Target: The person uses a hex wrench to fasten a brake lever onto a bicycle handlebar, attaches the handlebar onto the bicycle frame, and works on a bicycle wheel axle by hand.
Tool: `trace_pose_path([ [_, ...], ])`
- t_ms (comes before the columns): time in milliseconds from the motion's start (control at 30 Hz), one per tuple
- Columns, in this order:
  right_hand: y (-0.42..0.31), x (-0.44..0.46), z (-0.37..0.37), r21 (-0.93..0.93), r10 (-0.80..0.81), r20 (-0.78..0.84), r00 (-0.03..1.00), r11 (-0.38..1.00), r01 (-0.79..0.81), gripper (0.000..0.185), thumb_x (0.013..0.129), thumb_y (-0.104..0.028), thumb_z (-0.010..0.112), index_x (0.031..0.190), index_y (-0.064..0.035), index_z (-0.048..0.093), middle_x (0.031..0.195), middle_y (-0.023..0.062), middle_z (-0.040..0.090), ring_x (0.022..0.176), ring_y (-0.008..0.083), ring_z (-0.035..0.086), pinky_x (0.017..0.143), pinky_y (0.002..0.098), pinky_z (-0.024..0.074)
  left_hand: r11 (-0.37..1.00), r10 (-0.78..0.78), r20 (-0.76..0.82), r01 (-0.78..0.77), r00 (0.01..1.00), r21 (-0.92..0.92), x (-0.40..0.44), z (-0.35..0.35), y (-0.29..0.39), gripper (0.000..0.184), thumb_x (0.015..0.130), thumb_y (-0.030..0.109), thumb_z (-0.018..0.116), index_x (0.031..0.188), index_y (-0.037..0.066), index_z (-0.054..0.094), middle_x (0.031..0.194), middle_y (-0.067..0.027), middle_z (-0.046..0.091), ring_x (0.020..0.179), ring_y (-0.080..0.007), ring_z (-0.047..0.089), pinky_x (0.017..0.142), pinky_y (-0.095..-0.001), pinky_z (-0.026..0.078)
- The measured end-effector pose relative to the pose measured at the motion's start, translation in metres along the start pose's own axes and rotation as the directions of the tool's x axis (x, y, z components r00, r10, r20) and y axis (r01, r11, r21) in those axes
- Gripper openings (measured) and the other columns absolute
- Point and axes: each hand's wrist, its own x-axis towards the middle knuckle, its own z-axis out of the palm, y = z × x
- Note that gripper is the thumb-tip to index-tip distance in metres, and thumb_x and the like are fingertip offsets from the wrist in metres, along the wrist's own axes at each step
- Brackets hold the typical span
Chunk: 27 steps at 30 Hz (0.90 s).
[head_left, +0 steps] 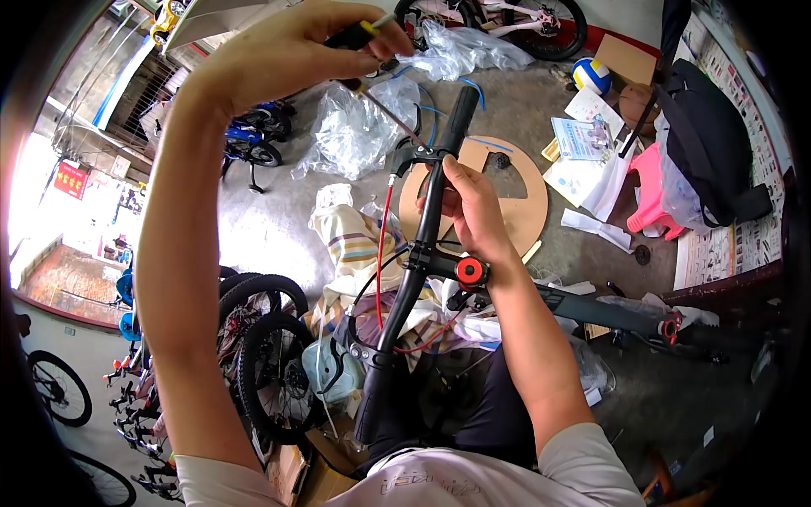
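Note:
My left hand is raised at the top, closed around a screwdriver. The screwdriver's thin shaft slants down to the clamp of the upper brake lever. A black-and-yellow handle shows between my fingers; whether it belongs to that same tool I cannot tell. My right hand grips the black bicycle handlebar just below that clamp, thumb along the bar. Close to my right wrist is a round red-and-black part at the stem. A red cable runs down beside the bar towards the lower brake lever.
A bicycle frame tube extends right. Behind lie a round cardboard piece, clear plastic sheets and papers. A pink stool with a black bag stands right. Bicycle wheels crowd the left.

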Motion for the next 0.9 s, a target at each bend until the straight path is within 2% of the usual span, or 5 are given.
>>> trace_pose_path([
  [133, 0.0, 0.0, 0.001, 0.008, 0.011, -0.007, 1.0, 1.0, -0.011, 0.037, 0.103, -0.04, 0.055, 0.102, -0.0041, 0.063, 0.079, 0.005, 0.065, 0.069, 0.0165, 0.07, 0.066, 0.0301, 0.0569, 0.458, 0.432, -0.096, -0.126, 0.897, 0.88, -0.004, 0.007, 0.019, 0.026, 0.089, 0.017, 0.072, 0.114, 0.022, 0.07, 0.097, -0.0063, 0.064, 0.091, -0.0243, 0.062, 0.081, -0.0387, 0.05],
  [300, -0.001, -0.001, 0.001, 0.016, 0.011, -0.001, 1.0, 1.0, -0.011, 0.038, 0.103, -0.04, 0.055, 0.102, -0.0031, 0.062, 0.079, 0.005, 0.065, 0.069, 0.0166, 0.07, 0.067, 0.03, 0.057, 0.474, 0.228, -0.465, 0.32, 0.855, 0.82, -0.027, 0.052, 0.012, 0.03, 0.089, 0.032, 0.072, 0.117, 0.02, 0.071, 0.081, -0.0053, 0.067, 0.06, -0.0225, 0.062, 0.055, -0.0349, 0.049],
  [567, 0.001, 0.001, 0.001, 0.067, 0.018, -0.037, 0.999, 0.998, -0.016, 0.035, 0.099, -0.04, 0.062, 0.091, -0.0062, 0.058, 0.076, 0.005, 0.063, 0.069, 0.0212, 0.07, 0.065, 0.0321, 0.0579, 0.976, -0.215, -0.882, 0.071, 0.419, -0.204, -0.021, 0.111, -0.01, 0.042, 0.101, 0.036, 0.062, 0.123, 0.001, 0.065, 0.087, -0.0088, 0.073, 0.053, -0.0083, 0.049, 0.049, -0.0249, 0.041],
  [767, -0.001, -0.001, 0.001, 0.024, 0.035, -0.012, 0.999, 0.999, -0.034, 0.042, 0.102, -0.044, 0.056, 0.106, -0.0023, 0.064, 0.08, 0.0043, 0.065, 0.07, 0.0164, 0.07, 0.066, 0.0274, 0.055, -0.093, -0.362, -0.52, -0.585, 0.773, -0.805, -0.025, 0.113, -0.043, 0.04, 0.105, 0.034, 0.053, 0.119, -0.002, 0.061, 0.103, -0.0129, 0.07, 0.057, -0.0082, 0.046, 0.053, -0.0222, 0.044],
  [900, 0.0, -0.001, 0.002, 0.032, 0.038, -0.009, 0.999, 0.999, -0.038, 0.043, 0.102, -0.044, 0.056, 0.106, -0.0024, 0.064, 0.08, 0.0043, 0.066, 0.07, 0.0162, 0.07, 0.066, 0.027, 0.0548, -0.006, -0.514, -0.296, -0.349, 0.805, -0.937, -0.019, 0.08, -0.046, 0.04, 0.108, 0.03, 0.047, 0.125, -0.005, 0.055, 0.106, -0.0083, 0.067, 0.059, -0.0042, 0.039, 0.053, -0.0167, 0.038],
])
